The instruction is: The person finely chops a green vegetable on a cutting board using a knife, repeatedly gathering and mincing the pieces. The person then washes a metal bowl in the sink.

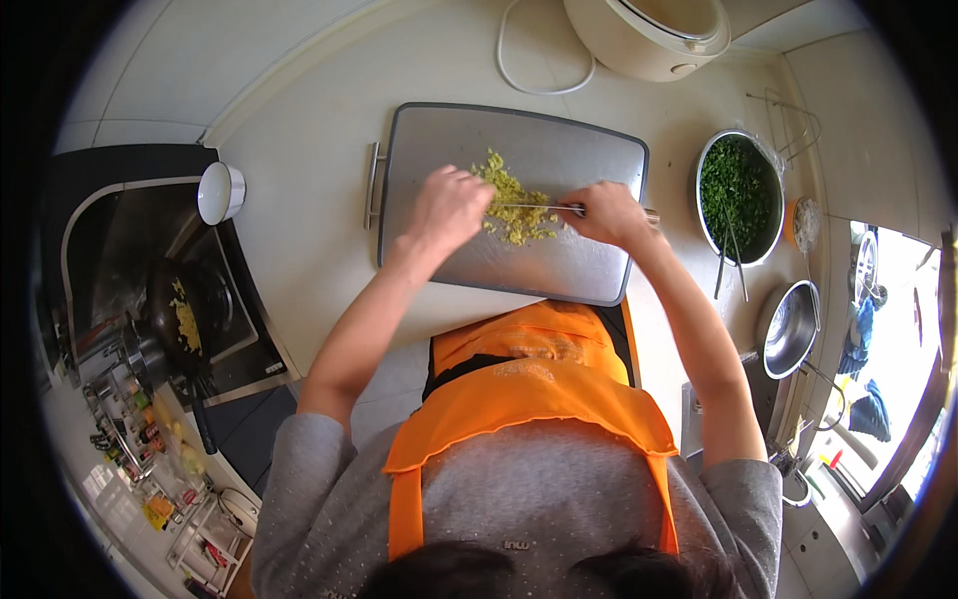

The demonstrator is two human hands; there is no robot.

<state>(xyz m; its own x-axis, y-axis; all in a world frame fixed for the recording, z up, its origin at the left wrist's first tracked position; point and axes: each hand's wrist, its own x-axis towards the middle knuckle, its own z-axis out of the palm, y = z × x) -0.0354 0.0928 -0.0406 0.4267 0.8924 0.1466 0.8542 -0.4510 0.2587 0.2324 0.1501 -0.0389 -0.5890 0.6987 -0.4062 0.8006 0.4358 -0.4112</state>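
A metal cutting board (449, 135) with a dark rim lies in front of me. Chopped yellow food (516, 228), which looks like cooked egg, is spread over its middle. My right hand (610, 213) grips the handle of a kitchen knife (528, 205), whose thin blade edge-on crosses the yellow pieces. At the blade's other end, my left hand (451, 204) is curled with its fingers on the tip; the exact hold is hidden by the fingers.
To the right, a metal bowl (778, 224) holds chopped greens (733, 180) and chopsticks (732, 251); an empty metal bowl (789, 329) is nearer. A rice cooker (658, 52) stands behind. Leftward are a white bowl (221, 193) and a frying pan (168, 299) with yellow food on the stove.
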